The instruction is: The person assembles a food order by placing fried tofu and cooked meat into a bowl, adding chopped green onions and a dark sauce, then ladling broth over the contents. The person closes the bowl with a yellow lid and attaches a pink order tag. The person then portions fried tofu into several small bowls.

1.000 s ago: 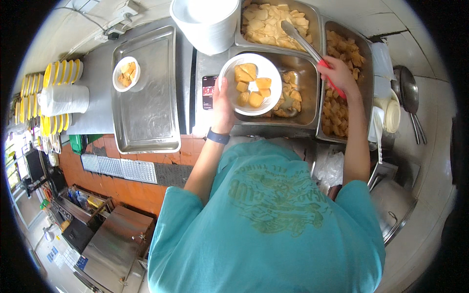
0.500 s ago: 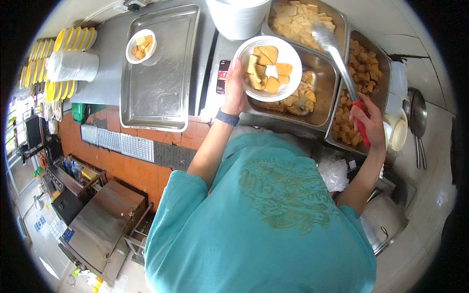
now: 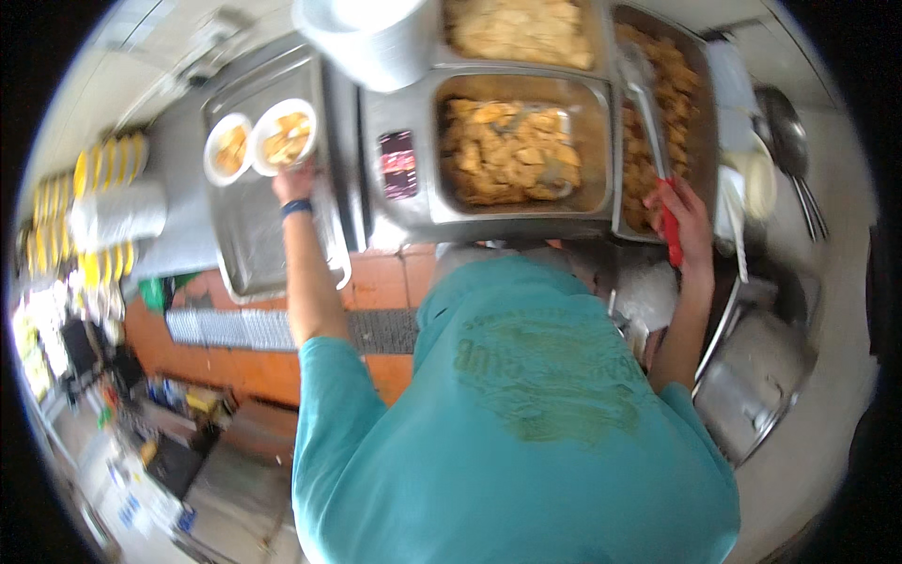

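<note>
My left hand (image 3: 296,182), blurred at the fingers, is closed on the rim of a white bowl (image 3: 312,122) of yellow-brown food pieces. That bowl is at the metal tray (image 3: 268,230), right beside a smaller-looking white bowl (image 3: 210,162) with similar pieces. Over on the right, my right hand (image 3: 686,221) grips red-handled metal tongs (image 3: 648,117). The tongs' head is over the right-hand pan (image 3: 648,202) of brown chunks. Nearest the middle is a metal pan (image 3: 592,193) of sauced yellow-brown pieces.
Behind the middle pan stands another pan of pale slices (image 3: 521,36). A stack of white bowls (image 3: 385,56) is left of it, with a phone (image 3: 397,164) nearby on the counter. Yellow-rimmed dishes (image 3: 108,164) are piled far left. Ladles (image 3: 782,132) lie at the right.
My left hand has carried the filled bowl leftward from above the pans to the tray beside the other bowl. The tongs have stayed in my right hand, their head now over the right-hand pan.
</note>
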